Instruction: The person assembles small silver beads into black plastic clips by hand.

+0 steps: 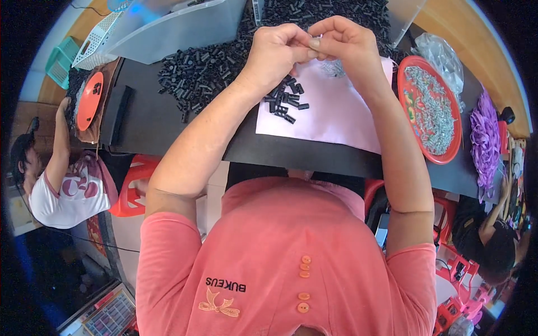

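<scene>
My left hand (280, 49) and my right hand (346, 43) meet over the far part of a pink cloth (342, 123). Thumbs and fingers of both are pinched together, and whatever sits between them is too small and covered to make out. Under and left of my left hand, several short black plastic cylinders (284, 101) lie loose on the cloth. A little heap of small clear or silvery pieces (333, 68) shows on the cloth, partly behind my right hand. Beside my right forearm stands a red oval tray (457, 134) full of small silvery metal pieces (431, 106).
A large pile of black cylinders (196, 75) spreads across the dark table (145, 126). Behind it stands a translucent plastic bin (174, 39). A clear plastic bag (440, 53) and a purple bundle (485, 140) lie at the right. Other people (73, 187) sit at both sides.
</scene>
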### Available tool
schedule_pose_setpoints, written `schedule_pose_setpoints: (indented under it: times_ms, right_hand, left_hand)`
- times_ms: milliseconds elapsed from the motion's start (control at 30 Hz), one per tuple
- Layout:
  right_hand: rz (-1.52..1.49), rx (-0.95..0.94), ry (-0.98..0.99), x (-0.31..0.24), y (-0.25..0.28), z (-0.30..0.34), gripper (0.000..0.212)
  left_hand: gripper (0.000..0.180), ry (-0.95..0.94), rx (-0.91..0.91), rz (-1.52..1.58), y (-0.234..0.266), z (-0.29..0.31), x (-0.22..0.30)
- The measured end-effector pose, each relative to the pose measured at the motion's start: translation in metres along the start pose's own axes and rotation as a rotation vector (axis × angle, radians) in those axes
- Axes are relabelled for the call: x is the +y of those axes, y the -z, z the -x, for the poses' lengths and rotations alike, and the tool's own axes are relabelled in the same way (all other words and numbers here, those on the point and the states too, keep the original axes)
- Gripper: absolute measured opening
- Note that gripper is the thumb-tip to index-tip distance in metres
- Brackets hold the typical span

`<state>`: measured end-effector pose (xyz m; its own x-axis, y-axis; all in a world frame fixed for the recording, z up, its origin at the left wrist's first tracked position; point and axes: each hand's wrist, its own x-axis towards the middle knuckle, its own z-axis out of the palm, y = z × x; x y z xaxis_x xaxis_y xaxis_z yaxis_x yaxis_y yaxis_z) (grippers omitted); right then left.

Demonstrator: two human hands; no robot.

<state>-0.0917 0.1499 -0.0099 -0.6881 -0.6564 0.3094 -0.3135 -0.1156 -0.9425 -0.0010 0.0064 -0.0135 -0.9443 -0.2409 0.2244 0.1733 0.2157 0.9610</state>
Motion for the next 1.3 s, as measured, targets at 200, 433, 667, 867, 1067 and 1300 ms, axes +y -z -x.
schedule_pose_setpoints:
  times_ms: [200, 433, 667, 867, 1067, 1300]
  right_hand:
    - [0.384, 0.251, 0.002, 0.016, 0.023, -0.009, 0.012]
    - [1.037, 0.167, 0.028, 0.024, 0.02, -0.016, 0.016]
    - [1.412, 0.043, 0.101, 0.032, 0.009, -0.029, 0.019]
    - [1.473, -0.189, 0.1, 0.007, -0.007, -0.032, 0.021]
    - [1.396, -0.126, 0.251, 0.031, -0.008, -0.036, 0.025]
    - [1.162, -0.239, 0.013, 0.003, 0.003, -0.028, 0.027]
  left_hand:
    - [0.011, 0.107, 0.107, 0.202, 0.016, -0.012, -0.009]
    - [0.014, 0.116, 0.162, 0.305, 0.026, -0.017, -0.012]
    - [0.014, 0.13, 0.183, 0.366, 0.031, -0.02, -0.011]
    - [0.014, 0.137, 0.288, 0.412, 0.043, -0.021, -0.012]
    - [0.014, 0.163, 0.247, 0.437, 0.036, -0.023, -0.016]
    - [0.011, 0.174, 0.298, 0.458, 0.04, -0.024, -0.016]
